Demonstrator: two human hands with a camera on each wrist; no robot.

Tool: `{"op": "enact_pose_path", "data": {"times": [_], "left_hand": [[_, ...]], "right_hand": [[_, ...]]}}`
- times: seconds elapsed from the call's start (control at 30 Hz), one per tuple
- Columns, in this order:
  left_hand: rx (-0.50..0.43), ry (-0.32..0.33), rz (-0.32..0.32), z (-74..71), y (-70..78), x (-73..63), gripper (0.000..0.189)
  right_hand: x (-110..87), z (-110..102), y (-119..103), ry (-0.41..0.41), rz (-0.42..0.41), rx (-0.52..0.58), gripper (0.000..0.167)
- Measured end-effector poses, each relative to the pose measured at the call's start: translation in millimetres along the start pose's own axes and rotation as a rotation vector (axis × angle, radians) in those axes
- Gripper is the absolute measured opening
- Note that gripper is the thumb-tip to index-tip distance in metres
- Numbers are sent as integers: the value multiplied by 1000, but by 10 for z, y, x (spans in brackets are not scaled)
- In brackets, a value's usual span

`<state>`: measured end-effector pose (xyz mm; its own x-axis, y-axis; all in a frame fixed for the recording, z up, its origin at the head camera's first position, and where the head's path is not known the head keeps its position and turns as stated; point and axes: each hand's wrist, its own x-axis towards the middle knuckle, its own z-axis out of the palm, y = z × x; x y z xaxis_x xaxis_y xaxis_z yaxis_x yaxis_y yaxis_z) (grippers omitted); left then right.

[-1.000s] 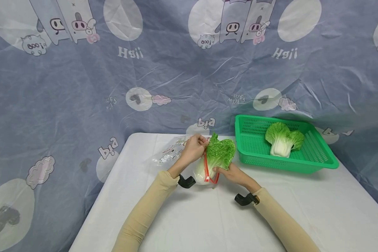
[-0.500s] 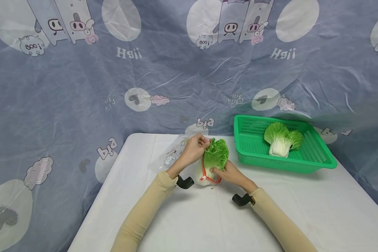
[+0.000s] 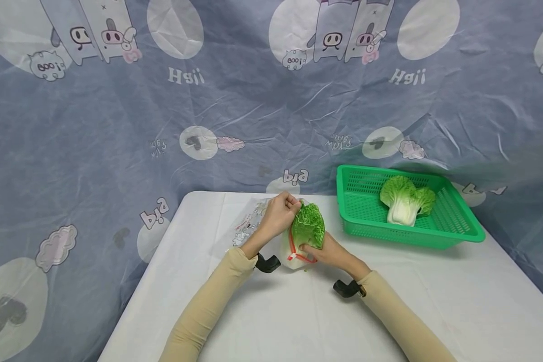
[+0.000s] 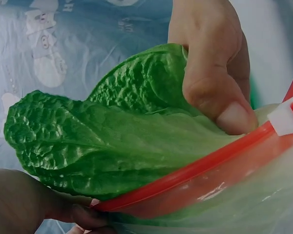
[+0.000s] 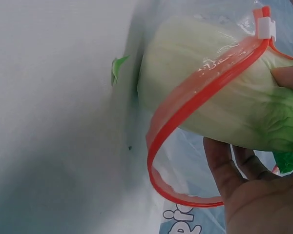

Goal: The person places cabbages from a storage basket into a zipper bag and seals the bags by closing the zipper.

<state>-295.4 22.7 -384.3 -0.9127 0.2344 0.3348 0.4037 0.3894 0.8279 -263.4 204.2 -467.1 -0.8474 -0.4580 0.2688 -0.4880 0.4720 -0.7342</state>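
A Chinese cabbage with a pale base and crinkled green leaves lies partly inside a clear zip bag. The bag's red zip edge stands open around the cabbage and carries a white slider. My left hand pinches the far end of the red edge beside the leaves. My right hand grips the cabbage, thumb on top and fingers underneath. In the right wrist view, the pale base shows through the film beyond the zip, while the leaf tips stick out of the mouth.
A green perforated basket stands at the back right, holding another Chinese cabbage. A small green leaf scrap lies on the white table near the bag. A patterned grey-blue curtain hangs behind the table.
My right hand and the cabbage have moved left and slightly toward me, deeper into the bag mouth. My left hand stays nearly in place on the zip edge.
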Motion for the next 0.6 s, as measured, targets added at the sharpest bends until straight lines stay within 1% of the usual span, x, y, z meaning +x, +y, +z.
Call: {"op": "enact_pose_path", "data": {"times": [0.1, 0.2, 0.27, 0.33, 0.43, 0.53, 0.6], "left_hand": [[-20, 5, 11, 15, -24, 4, 9], [-30, 14, 24, 28, -32, 1, 10], [-29, 25, 33, 30, -27, 0, 11], [-24, 34, 48, 28, -12, -6, 13], [-61, 10, 69, 21, 38, -28, 13], [-126, -54, 83, 22, 109, -67, 12], [-149, -91, 92, 33, 151, -88, 11]], "right_hand": [[-3, 5, -16, -1, -12, -14, 57], [-10, 2, -27, -5, -21, -30, 54], [-1, -2, -33, -11, -19, -36, 53], [16, -13, -37, -20, -1, -39, 56], [45, -39, -50, -14, 34, -57, 57], [69, -76, -71, 19, 61, -104, 55], [92, -93, -84, 36, 50, -164, 53]]}}
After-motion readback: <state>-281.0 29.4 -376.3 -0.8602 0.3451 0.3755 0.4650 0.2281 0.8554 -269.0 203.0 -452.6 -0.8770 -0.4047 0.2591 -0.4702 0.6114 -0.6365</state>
